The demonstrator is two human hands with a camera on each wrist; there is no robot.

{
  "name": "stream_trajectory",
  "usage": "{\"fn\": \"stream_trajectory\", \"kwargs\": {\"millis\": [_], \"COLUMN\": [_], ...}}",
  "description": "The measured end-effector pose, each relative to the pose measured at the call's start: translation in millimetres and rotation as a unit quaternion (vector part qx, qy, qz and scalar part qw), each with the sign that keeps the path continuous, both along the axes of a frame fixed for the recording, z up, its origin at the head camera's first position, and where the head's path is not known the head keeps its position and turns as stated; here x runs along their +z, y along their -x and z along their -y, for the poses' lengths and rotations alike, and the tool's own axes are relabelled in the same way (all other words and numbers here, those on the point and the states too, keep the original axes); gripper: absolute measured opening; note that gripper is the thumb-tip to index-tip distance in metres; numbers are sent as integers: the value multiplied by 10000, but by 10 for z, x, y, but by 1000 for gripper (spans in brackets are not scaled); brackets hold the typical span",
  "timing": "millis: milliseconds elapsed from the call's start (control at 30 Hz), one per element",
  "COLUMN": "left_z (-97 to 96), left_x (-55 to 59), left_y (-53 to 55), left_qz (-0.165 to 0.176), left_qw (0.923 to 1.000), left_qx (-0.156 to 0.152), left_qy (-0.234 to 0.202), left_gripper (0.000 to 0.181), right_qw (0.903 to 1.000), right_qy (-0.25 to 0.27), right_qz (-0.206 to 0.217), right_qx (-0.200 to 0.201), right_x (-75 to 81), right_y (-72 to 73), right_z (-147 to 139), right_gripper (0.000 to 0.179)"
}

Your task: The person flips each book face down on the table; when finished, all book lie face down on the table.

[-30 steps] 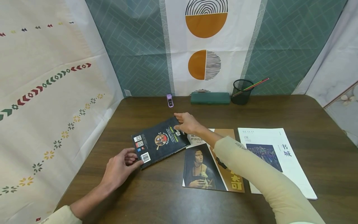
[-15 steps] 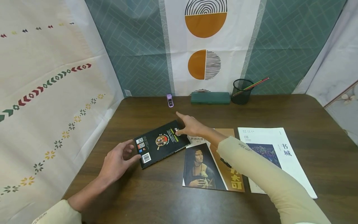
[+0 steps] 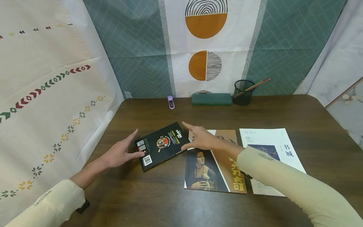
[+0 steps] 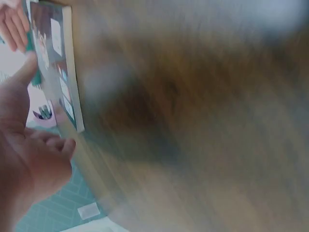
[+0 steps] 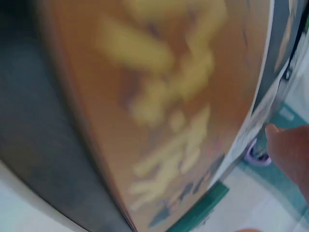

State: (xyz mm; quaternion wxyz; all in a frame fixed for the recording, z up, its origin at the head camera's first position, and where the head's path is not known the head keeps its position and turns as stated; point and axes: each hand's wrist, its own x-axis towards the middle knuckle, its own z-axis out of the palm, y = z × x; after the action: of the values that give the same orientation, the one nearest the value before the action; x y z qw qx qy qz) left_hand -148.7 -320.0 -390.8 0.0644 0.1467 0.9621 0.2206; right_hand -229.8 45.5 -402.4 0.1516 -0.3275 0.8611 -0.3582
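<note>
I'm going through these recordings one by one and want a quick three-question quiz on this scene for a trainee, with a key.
1. Which hand is nearer the barcode on the black book?

2. True or false: in the head view, the portrait-cover book lies between the black book and the white book.

3. What stands at the right end of the green case in the head view?
a) the black book
b) a mesh cup holding pencils
c) the white book

Key: 1. The left hand. 2. True. 3. b.
</note>
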Motion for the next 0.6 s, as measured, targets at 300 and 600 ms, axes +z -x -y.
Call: {"fn": "stream_trajectory", "kwargs": {"millis": [300,600], "left_z": [48,50], "left_x": [-11,-20], "left_y": [191,305], "left_qz": [366,784], "left_qw": [9968,9930], "left_qx": [-655,-864], "left_qy": [-260,-169], "left_gripper": [108,116], "right_qw": [9963,9890], "right_qy": [288,446], "right_qz": [-453,-561], "right_qx": [-666,-1291], "right_x": [-87,-148], "right_y": [-393,-527], "right_z": [8,97], "right_gripper": [96,82]}}
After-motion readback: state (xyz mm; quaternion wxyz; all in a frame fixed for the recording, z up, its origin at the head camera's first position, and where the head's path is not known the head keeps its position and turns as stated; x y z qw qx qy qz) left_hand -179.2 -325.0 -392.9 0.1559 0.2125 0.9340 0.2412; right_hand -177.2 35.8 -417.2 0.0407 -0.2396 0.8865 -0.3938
